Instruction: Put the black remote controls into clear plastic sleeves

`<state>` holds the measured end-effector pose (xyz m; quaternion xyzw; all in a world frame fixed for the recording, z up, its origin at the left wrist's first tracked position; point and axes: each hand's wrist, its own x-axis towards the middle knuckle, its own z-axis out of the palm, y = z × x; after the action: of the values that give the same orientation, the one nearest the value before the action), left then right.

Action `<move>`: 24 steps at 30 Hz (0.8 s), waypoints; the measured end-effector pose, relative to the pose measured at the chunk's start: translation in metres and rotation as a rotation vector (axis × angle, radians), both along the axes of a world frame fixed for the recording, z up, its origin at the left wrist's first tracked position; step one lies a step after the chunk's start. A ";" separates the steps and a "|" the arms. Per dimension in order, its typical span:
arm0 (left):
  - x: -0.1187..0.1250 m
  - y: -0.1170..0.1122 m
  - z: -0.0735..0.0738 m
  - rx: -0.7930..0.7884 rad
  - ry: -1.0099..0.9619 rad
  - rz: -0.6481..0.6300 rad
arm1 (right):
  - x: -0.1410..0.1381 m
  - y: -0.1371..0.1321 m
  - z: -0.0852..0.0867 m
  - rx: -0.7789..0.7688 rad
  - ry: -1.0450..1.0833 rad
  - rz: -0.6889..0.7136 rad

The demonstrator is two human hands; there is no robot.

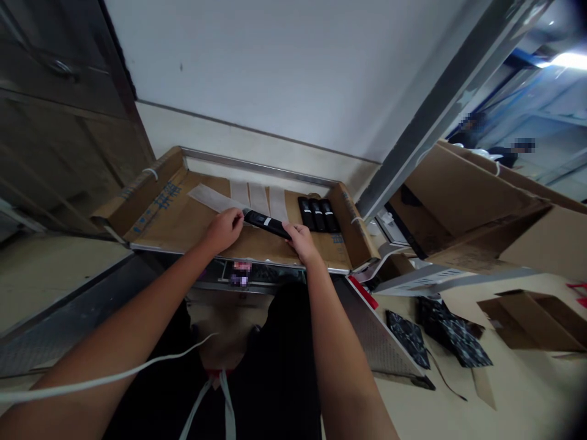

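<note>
A slim, long black item (268, 222) with a small white label lies slantwise between my hands, above a cardboard-lined tray (183, 223). My right hand (300, 239) is closed around its right end. At its left end my left hand (225, 229) has its fingers pinched, where a pale translucent sleeve (211, 198) meets the black item. Exactly what lies between those left fingertips is partly hidden. Behind, several more pale sleeves (259, 198) lie side by side. To the right, three similar black items (317, 214) with white labels rest in a row.
Raised cardboard edges (355, 226) bound the tray's sides, and a white wall (257, 67) stands behind it. A large open carton (477, 201) is at right. Dark patterned pieces (452, 333) and another box (536, 321) lie on the floor. A white cord (137, 368) crosses my left forearm.
</note>
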<state>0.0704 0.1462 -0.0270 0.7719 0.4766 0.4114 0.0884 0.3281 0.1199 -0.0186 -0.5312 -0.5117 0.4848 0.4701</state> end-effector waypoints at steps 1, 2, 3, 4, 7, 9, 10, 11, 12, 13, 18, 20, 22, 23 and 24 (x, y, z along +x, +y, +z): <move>0.002 -0.001 -0.002 0.016 -0.009 0.021 | -0.002 -0.001 0.001 -0.004 -0.003 0.011; 0.003 -0.002 -0.003 0.028 -0.017 0.039 | -0.004 -0.003 0.002 -0.010 -0.011 0.027; 0.004 -0.003 -0.003 0.037 -0.025 0.054 | -0.007 -0.004 0.002 -0.012 -0.027 0.047; 0.004 -0.004 -0.004 0.044 -0.031 0.062 | -0.010 -0.006 0.003 -0.010 -0.048 0.069; 0.004 -0.007 -0.003 0.056 -0.044 0.053 | -0.021 -0.011 0.004 0.021 -0.119 0.120; 0.004 -0.009 -0.001 0.067 -0.046 0.021 | -0.027 -0.013 0.006 0.039 -0.146 0.132; 0.004 -0.010 0.000 0.071 -0.042 -0.001 | -0.029 -0.013 0.006 0.045 -0.155 0.135; 0.004 -0.011 0.001 0.074 -0.035 -0.025 | -0.031 -0.013 0.006 0.050 -0.162 0.137; 0.004 -0.013 0.002 0.076 -0.024 -0.052 | -0.033 -0.013 0.006 0.054 -0.166 0.136; 0.005 -0.014 0.002 0.077 -0.012 -0.080 | -0.035 -0.012 0.006 0.061 -0.167 0.134; 0.006 -0.021 0.004 0.115 0.007 -0.163 | -0.052 -0.004 0.000 0.085 -0.163 0.117; 0.005 -0.022 0.004 0.127 -0.006 -0.155 | -0.061 -0.001 -0.002 0.094 -0.155 0.117; 0.004 -0.023 0.004 0.137 -0.031 -0.132 | -0.068 0.001 -0.002 0.097 -0.122 0.170; 0.004 -0.023 0.003 0.137 -0.046 -0.120 | -0.070 0.001 -0.002 0.092 -0.090 0.215; 0.004 -0.023 0.003 0.133 -0.062 -0.110 | -0.071 0.001 -0.001 0.084 -0.052 0.265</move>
<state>0.0740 0.1230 -0.0236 0.7880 0.4020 0.4604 0.0741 0.2567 0.1209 -0.0191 -0.4513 -0.6093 0.5069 0.4101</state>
